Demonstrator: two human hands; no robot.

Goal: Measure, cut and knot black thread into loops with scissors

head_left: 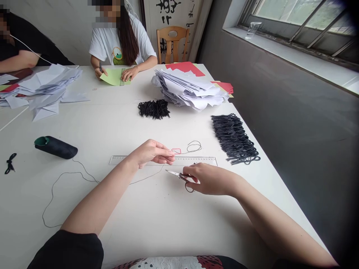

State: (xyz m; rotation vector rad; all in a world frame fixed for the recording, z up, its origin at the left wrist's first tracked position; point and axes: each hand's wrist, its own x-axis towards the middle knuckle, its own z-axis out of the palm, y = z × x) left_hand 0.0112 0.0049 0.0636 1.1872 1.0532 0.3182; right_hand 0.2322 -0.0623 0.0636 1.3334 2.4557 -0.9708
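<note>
My left hand [155,152] pinches the thin dark thread [147,177] above a clear ruler [196,161] lying on the white table. Beyond my fingertips the thread ends in a loose loop beside a small red rectangle [176,151]. Below the ruler, my right hand [206,178] holds small scissors [182,176], fingers at the handles and blades pointing left toward the thread. From my left hand the thread trails left to a dark spool [56,147] lying on its side.
Bundles of black cord lie at the back [154,109] and right [234,138]; a small black knot [10,163] is far left. Paper piles [190,87] stand farther back. Across the table a person [120,45] holds a pen and green paper [112,77]; another sits at left.
</note>
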